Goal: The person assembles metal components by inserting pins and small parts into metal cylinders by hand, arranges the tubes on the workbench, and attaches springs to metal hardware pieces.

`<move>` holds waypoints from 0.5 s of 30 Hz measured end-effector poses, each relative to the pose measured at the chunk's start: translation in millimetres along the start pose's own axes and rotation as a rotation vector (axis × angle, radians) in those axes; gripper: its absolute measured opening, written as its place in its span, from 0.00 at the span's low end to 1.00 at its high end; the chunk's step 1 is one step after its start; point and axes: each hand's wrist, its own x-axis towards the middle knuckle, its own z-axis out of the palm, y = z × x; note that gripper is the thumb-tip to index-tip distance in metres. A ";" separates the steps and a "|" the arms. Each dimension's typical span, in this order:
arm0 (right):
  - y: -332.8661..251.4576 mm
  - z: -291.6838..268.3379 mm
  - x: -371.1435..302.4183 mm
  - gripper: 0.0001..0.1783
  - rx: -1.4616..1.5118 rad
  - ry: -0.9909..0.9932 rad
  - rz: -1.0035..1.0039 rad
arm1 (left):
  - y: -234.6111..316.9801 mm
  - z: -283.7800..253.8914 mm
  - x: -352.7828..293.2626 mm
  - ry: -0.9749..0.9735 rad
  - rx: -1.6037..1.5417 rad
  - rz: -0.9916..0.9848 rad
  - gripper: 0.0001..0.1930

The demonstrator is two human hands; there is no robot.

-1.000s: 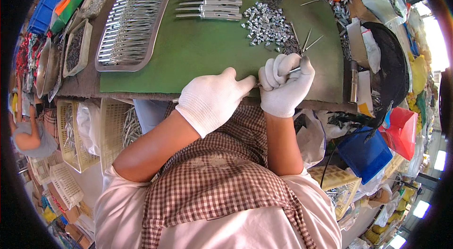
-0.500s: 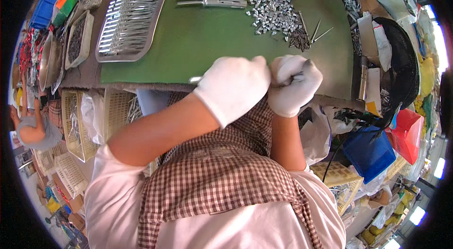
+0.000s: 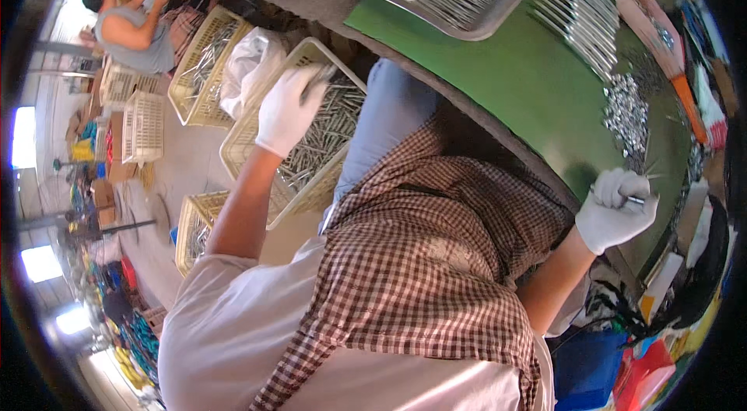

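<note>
Over a cream plastic crate (image 3: 233,148) full of slim metal pieces (image 3: 331,121), my left hand (image 3: 286,117) is stretched out in a white glove. A blurred grey object shows at its fingers, too smeared to name. My right hand (image 3: 615,212), gloved in white too, is closed at the right part of the green work surface (image 3: 498,76). From its fingers a small shiny metal piece (image 3: 635,200) pokes out. Just beyond that hand lies a heap of small silvery metal parts (image 3: 625,115).
A metal tray (image 3: 502,28) of slim metal pieces and a row of similar pieces (image 3: 580,18) lie at the far side. Left of my crate stand a white bag (image 3: 253,68) and another crate (image 3: 187,96). A person (image 3: 136,33) sits at the far left. An orange-handled tool (image 3: 689,107) lies right.
My hands were together at the table's front edge. Now the left has swung out left over the crate, and the right stays at the table. The view has turned left.
</note>
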 end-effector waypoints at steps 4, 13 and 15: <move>3.5 11.0 3.8 0.28 -0.077 0.124 0.024 | -70.9 -6.9 -75.8 -0.471 0.127 -0.334 0.15; 22.2 36.1 2.1 0.09 -0.322 0.402 -0.007 | 52.3 -13.2 52.9 -0.059 -0.105 0.318 0.14; 20.1 36.9 -0.5 0.07 -0.393 0.253 0.026 | 120.6 -12.8 77.6 -0.078 -0.218 0.521 0.16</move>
